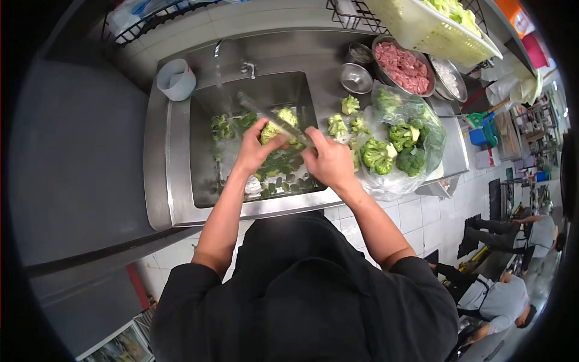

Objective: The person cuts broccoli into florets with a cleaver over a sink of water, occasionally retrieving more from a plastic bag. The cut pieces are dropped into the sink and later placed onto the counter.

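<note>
Over the sink point(306, 90) my left hand point(258, 146) is closed around a head of broccoli point(272, 131). My right hand point(329, 158) grips a knife point(263, 110), whose blade points up and left across the broccoli; its handle is mostly hidden in the fist. Below both hands, cut green pieces point(283, 164) lie in the sink, some seemingly in water. To the right of my right hand, more broccoli point(379, 157) rests on and in a clear plastic bag point(431, 145). Loose florets point(337, 125) sit on the counter between the sink and the bag.
Water runs from a faucet point(218, 48) at the sink's back. A white container point(176, 79) stands at the left corner. Behind the bag are a small metal bowl point(356, 78), a bowl of raw meat point(403, 67) and a pale basket point(431, 30). Two people point(491, 298) are at far right.
</note>
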The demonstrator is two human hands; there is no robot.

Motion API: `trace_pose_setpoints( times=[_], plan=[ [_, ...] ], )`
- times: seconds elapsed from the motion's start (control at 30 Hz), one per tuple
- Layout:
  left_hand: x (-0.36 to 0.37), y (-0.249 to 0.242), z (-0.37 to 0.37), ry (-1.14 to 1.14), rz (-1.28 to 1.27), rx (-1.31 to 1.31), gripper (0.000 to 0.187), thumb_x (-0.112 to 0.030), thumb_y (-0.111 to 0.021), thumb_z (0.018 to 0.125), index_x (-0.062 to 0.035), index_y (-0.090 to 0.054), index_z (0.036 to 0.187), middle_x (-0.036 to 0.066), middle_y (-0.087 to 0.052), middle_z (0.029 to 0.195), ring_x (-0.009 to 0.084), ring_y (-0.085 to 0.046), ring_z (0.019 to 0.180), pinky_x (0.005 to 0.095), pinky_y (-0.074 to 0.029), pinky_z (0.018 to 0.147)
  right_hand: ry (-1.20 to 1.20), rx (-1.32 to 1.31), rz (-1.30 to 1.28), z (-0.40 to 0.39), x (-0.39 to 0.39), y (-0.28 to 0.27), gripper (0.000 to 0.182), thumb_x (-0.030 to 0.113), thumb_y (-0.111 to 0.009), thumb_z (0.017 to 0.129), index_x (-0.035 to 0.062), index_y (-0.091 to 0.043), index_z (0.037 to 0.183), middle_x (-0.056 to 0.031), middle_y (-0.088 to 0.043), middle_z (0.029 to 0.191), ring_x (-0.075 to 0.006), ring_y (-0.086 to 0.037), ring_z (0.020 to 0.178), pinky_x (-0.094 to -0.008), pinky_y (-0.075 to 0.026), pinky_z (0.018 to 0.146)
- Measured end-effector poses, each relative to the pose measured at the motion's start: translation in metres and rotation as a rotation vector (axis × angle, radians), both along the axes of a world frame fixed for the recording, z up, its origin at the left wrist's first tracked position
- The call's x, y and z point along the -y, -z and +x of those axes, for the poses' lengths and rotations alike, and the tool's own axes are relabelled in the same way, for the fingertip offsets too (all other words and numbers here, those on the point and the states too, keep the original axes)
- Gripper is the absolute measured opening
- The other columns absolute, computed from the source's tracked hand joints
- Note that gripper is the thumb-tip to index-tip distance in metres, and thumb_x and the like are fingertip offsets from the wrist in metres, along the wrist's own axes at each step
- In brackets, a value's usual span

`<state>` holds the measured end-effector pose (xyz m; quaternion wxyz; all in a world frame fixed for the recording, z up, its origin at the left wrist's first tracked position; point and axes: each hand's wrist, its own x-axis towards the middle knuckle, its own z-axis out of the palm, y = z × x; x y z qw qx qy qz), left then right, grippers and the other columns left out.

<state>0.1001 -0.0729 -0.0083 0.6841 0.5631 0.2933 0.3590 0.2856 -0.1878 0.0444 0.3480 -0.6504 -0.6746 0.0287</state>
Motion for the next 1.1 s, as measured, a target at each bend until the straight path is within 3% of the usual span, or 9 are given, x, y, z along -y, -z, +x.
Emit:
trace_pose_setpoints(
  times=[0.17, 0.23, 0.5, 0.6, 0.67, 0.8, 0.9, 0.97, 1.1],
  plan=[
    [0.008, -0.022, -0.025, -0.126, 0.14, -0.023, 0.052, -0.003, -0.075, 0.09, 0.0051, -0.055, 0.137, 0.01, -0.071, 0.111, 0.0164, -0.07, 0.095, 0.0316, -0.058, 0.082, -0.032, 0.056, -0.082, -0.046, -0.016, -0.016, 0.054, 0.014, -0.073, 0.081, 0.0053, -0.054, 0.13, -0.0182, -0.069, 0.076, -0.0396, -0.069, 0.067, -0.0492, -0.055, 0.059],
    [0.007, -0.018, -0.036, -0.186, 0.191, -0.042, 0.051, -0.002, -0.074, 0.089, 0.0053, -0.056, 0.136, 0.01, -0.071, 0.111, 0.0158, -0.07, 0.095, 0.0315, -0.058, 0.082, -0.069, 0.104, -0.141, -0.059, -0.022, -0.017, 0.056, 0.014, -0.076, 0.081, -0.0013, -0.052, 0.13, -0.0162, -0.07, 0.082, -0.0357, -0.071, 0.072, -0.0467, -0.056, 0.062],
    [0.001, -0.014, -0.076, -0.272, 0.231, -0.046, 0.053, -0.001, -0.072, 0.088, 0.0047, -0.055, 0.138, 0.008, -0.071, 0.113, 0.0127, -0.068, 0.097, 0.03, -0.056, 0.085, -0.118, 0.106, -0.195, -0.097, -0.041, -0.018, 0.053, 0.014, -0.072, 0.083, 0.0013, -0.052, 0.13, -0.0161, -0.071, 0.085, -0.0364, -0.071, 0.073, -0.0481, -0.056, 0.062],
    [-0.005, -0.01, -0.088, -0.277, 0.256, -0.057, 0.053, -0.002, -0.072, 0.089, 0.0043, -0.055, 0.139, 0.008, -0.072, 0.112, 0.0116, -0.067, 0.098, 0.0289, -0.055, 0.086, -0.135, 0.071, -0.193, -0.108, -0.05, -0.014, 0.045, 0.015, -0.07, 0.085, 0.0035, -0.052, 0.125, -0.0176, -0.071, 0.083, -0.0388, -0.071, 0.073, -0.0507, -0.056, 0.062],
    [-0.005, -0.007, -0.095, -0.287, 0.279, -0.062, 0.053, -0.003, -0.073, 0.089, 0.0042, -0.055, 0.139, 0.008, -0.072, 0.112, 0.0113, -0.066, 0.099, 0.0284, -0.055, 0.086, -0.1, 0.041, -0.287, -0.116, -0.061, -0.004, 0.042, 0.014, -0.066, 0.085, 0.007, -0.051, 0.124, -0.0221, -0.069, 0.077, -0.0456, -0.068, 0.071, -0.0556, -0.054, 0.065],
    [-0.015, 0.0, -0.119, -0.195, 0.141, -0.015, 0.051, -0.008, -0.076, 0.091, 0.0038, -0.057, 0.137, 0.008, -0.072, 0.113, 0.0121, -0.066, 0.099, 0.0278, -0.055, 0.086, -0.108, -0.016, -0.337, -0.127, -0.081, 0.003, 0.038, 0.013, -0.066, 0.087, 0.006, -0.049, 0.12, -0.0249, -0.07, 0.08, -0.0471, -0.068, 0.075, -0.0541, -0.055, 0.067],
    [-0.022, 0.002, -0.144, -0.092, 0.0, 0.101, 0.048, -0.008, -0.073, 0.093, 0.0021, -0.056, 0.137, 0.011, -0.069, 0.121, 0.017, -0.068, 0.103, 0.0324, -0.058, 0.088, -0.152, -0.288, -0.34, -0.123, -0.091, 0.006, 0.039, 0.01, -0.064, 0.087, 0.0037, -0.05, 0.122, -0.0269, -0.07, 0.084, -0.0459, -0.07, 0.08, -0.0506, -0.056, 0.071],
    [-0.025, -0.002, -0.154, -0.046, -0.082, 0.31, 0.048, -0.007, -0.069, 0.096, 0.0004, -0.053, 0.14, 0.014, -0.066, 0.126, 0.0216, -0.067, 0.11, 0.0375, -0.06, 0.092, -0.047, -0.378, -0.315, -0.114, -0.099, 0.01, 0.037, 0.009, -0.061, 0.086, 0.0043, -0.053, 0.122, -0.0293, -0.071, 0.088, -0.051, -0.068, 0.085, -0.0581, -0.053, 0.075],
    [-0.021, 0.005, -0.15, -0.175, -0.219, 0.506, 0.043, -0.006, -0.065, 0.099, -0.0024, -0.046, 0.138, 0.013, -0.064, 0.125, 0.0227, -0.063, 0.117, 0.0413, -0.055, 0.101, 0.005, -0.184, -0.422, -0.107, -0.107, 0.015, 0.044, 0.012, -0.059, 0.086, 0.0011, -0.056, 0.129, -0.0324, -0.07, 0.086, -0.0507, -0.069, 0.083, -0.0573, -0.055, 0.079]
  ],
)
